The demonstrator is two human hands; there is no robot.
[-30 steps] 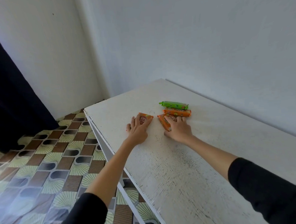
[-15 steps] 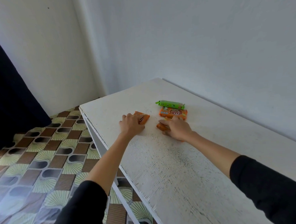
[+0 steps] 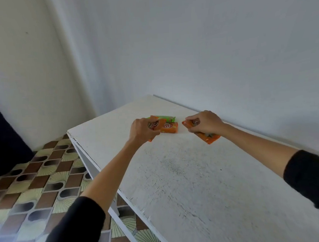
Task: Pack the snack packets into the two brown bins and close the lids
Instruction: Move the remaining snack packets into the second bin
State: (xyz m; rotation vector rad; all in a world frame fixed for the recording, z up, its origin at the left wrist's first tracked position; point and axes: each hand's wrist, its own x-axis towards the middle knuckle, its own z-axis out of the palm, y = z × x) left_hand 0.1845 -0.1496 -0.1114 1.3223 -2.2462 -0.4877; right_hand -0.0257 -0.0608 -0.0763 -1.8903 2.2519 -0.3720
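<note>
My left hand (image 3: pixel 142 131) grips an orange snack packet (image 3: pixel 156 123) and holds it raised over the white table (image 3: pixel 185 175). My right hand (image 3: pixel 205 123) grips a second orange packet (image 3: pixel 210 137), lifted off the table to the right. Another orange packet (image 3: pixel 170 127) lies flat on the table between my hands. A green packet (image 3: pixel 168 118) lies just behind it, partly hidden by the packet in my left hand. No brown bin shows in the head view.
The table stands in a corner against white walls (image 3: pixel 207 53). Its left edge (image 3: pixel 94 161) drops to a patterned floor (image 3: pixel 29 192). A dark curtain (image 3: pixel 2 144) hangs at the far left.
Both hands have closed on an orange packet each and lifted them off the table. My right hand moved right and apart from my left. The view has tilted up.
</note>
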